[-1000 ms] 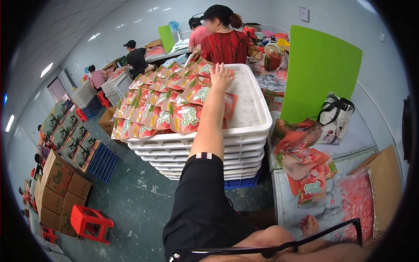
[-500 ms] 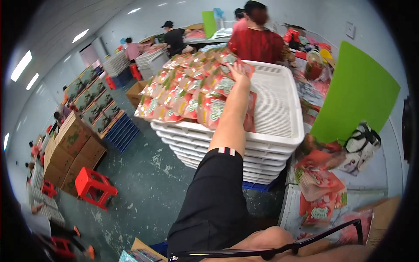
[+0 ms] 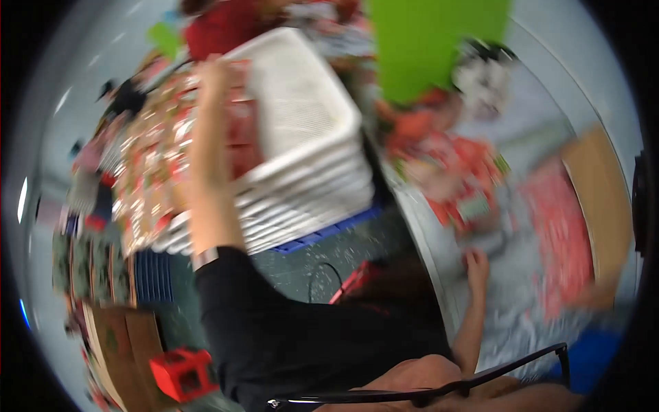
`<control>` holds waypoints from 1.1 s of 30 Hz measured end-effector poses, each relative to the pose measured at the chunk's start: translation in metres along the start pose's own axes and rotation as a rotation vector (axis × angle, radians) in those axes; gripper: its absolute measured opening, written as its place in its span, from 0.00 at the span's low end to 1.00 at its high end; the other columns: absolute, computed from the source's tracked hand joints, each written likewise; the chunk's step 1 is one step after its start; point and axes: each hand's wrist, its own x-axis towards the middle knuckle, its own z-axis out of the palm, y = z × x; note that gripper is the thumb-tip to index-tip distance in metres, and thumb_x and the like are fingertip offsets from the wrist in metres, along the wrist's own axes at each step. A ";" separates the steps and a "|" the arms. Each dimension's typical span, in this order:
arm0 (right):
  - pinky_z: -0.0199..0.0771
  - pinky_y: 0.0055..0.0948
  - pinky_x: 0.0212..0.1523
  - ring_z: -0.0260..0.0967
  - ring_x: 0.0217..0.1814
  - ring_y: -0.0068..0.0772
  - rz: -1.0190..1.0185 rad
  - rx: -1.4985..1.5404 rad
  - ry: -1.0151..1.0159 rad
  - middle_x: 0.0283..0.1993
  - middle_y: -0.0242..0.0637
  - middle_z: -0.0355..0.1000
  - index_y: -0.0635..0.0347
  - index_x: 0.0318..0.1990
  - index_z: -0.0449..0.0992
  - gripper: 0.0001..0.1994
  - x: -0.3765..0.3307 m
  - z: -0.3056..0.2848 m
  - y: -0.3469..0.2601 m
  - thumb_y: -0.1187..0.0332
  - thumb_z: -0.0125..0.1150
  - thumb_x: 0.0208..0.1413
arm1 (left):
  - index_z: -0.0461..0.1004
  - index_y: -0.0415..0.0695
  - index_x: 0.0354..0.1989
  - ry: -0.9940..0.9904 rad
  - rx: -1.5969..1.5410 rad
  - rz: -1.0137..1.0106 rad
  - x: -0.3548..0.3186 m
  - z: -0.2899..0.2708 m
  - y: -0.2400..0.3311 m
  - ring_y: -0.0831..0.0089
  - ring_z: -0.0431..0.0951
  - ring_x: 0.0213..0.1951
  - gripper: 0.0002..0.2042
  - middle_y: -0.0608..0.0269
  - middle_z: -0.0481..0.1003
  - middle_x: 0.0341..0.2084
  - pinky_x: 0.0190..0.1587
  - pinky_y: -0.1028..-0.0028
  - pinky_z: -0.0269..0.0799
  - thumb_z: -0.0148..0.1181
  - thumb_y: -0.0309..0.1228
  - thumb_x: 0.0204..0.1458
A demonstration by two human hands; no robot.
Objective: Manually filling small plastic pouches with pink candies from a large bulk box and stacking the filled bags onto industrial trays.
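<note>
My left arm stretches out over a stack of white plastic trays (image 3: 307, 172). Its hand (image 3: 215, 67) rests on the far part of the red and clear food pouches (image 3: 154, 147) heaped on the top tray (image 3: 295, 89). Motion smears the fingers, so what they hold, if anything, does not show. My right hand (image 3: 476, 264) is low over the worktable at the right, beside loose red printed pouches (image 3: 456, 172); it is too blurred to make out its grip.
A green board (image 3: 439, 48) stands upright beyond the table, near a black-and-white bag (image 3: 484, 75). An open cardboard box (image 3: 597, 213) lies by pink-red packaging (image 3: 556, 233). A red stool (image 3: 182, 373) and cartons (image 3: 120, 350) stand on the left floor. A person in red (image 3: 223, 27) is beyond the trays.
The view has swung right, shifting the trays and pouches leftward in the picture. My right hand has come into view over the worktable. My left hand is still at the heaped pouches.
</note>
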 end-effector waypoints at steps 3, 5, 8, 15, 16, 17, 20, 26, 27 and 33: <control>0.71 0.24 0.35 0.71 0.32 0.21 0.133 0.141 0.183 0.31 0.32 0.75 0.66 0.39 0.79 0.09 -0.029 -0.021 0.013 0.68 0.59 0.60 | 0.81 0.52 0.38 0.238 -0.264 0.115 0.050 -0.107 0.147 0.59 0.81 0.41 0.09 0.61 0.80 0.40 0.38 0.56 0.77 0.56 0.37 0.53; 0.72 0.24 0.36 0.72 0.33 0.22 0.128 0.225 0.166 0.31 0.32 0.76 0.66 0.39 0.79 0.09 -0.021 -0.015 0.000 0.69 0.59 0.60 | 0.80 0.49 0.36 0.379 -0.592 0.164 0.021 -0.237 0.188 0.60 0.80 0.41 0.10 0.60 0.79 0.38 0.40 0.62 0.76 0.59 0.40 0.54; 0.74 0.22 0.40 0.74 0.36 0.22 0.081 0.117 0.155 0.37 0.34 0.77 0.66 0.42 0.78 0.08 -0.030 -0.014 0.013 0.69 0.58 0.62 | 0.79 0.46 0.36 0.458 -1.092 0.430 -0.031 -0.297 0.302 0.54 0.79 0.40 0.07 0.57 0.79 0.36 0.42 0.60 0.75 0.62 0.30 0.49; 0.74 0.21 0.41 0.73 0.38 0.20 0.004 0.124 0.203 0.36 0.31 0.77 0.65 0.42 0.78 0.08 -0.048 -0.005 0.012 0.69 0.59 0.61 | 0.71 0.39 0.41 -0.060 -1.189 0.996 -0.302 -0.348 0.537 0.57 0.78 0.40 0.18 0.52 0.73 0.37 0.37 0.61 0.78 0.61 0.41 0.48; 0.74 0.21 0.41 0.73 0.37 0.20 0.023 0.154 0.174 0.36 0.31 0.77 0.65 0.42 0.78 0.08 -0.051 -0.006 0.012 0.69 0.59 0.61 | 0.71 0.39 0.41 -0.048 -1.195 1.015 -0.312 -0.337 0.554 0.57 0.78 0.40 0.18 0.52 0.73 0.37 0.37 0.61 0.78 0.61 0.41 0.48; 0.74 0.22 0.41 0.73 0.37 0.20 0.043 0.183 0.144 0.36 0.31 0.77 0.65 0.42 0.78 0.08 -0.056 -0.008 0.012 0.69 0.59 0.61 | 0.70 0.39 0.42 -0.028 -1.167 0.951 -0.321 -0.330 0.570 0.57 0.77 0.39 0.19 0.52 0.71 0.37 0.37 0.61 0.78 0.61 0.41 0.49; 0.75 0.22 0.39 0.74 0.36 0.21 0.052 0.254 0.148 0.36 0.32 0.77 0.64 0.43 0.77 0.08 -0.072 -0.014 0.002 0.70 0.59 0.62 | 0.68 0.40 0.42 -0.004 -1.142 0.876 -0.329 -0.316 0.593 0.57 0.76 0.38 0.18 0.53 0.70 0.38 0.36 0.61 0.78 0.59 0.40 0.51; 0.75 0.28 0.43 0.75 0.40 0.29 0.027 0.082 0.262 0.39 0.37 0.77 0.66 0.43 0.77 0.09 -0.080 -0.026 -0.029 0.70 0.60 0.59 | 0.74 0.39 0.32 -0.211 -1.538 0.782 -0.322 -0.303 0.586 0.49 0.79 0.34 0.09 0.49 0.75 0.34 0.38 0.57 0.76 0.58 0.33 0.54; 0.75 0.30 0.46 0.75 0.44 0.35 -0.063 -0.147 0.334 0.43 0.39 0.77 0.65 0.45 0.77 0.10 -0.078 -0.026 -0.040 0.71 0.61 0.58 | 0.74 0.39 0.32 -0.209 -1.533 0.782 -0.321 -0.302 0.583 0.49 0.79 0.34 0.09 0.49 0.75 0.34 0.38 0.57 0.76 0.58 0.33 0.54; 0.59 0.44 0.64 0.63 0.62 0.45 -0.628 -0.631 0.498 0.54 0.41 0.70 0.60 0.52 0.76 0.20 -0.045 -0.020 -0.064 0.75 0.61 0.49 | 0.73 0.41 0.26 -1.035 -1.894 0.661 -0.305 -0.315 0.571 0.76 0.70 0.16 0.11 0.64 0.73 0.16 0.20 0.75 0.67 0.68 0.32 0.53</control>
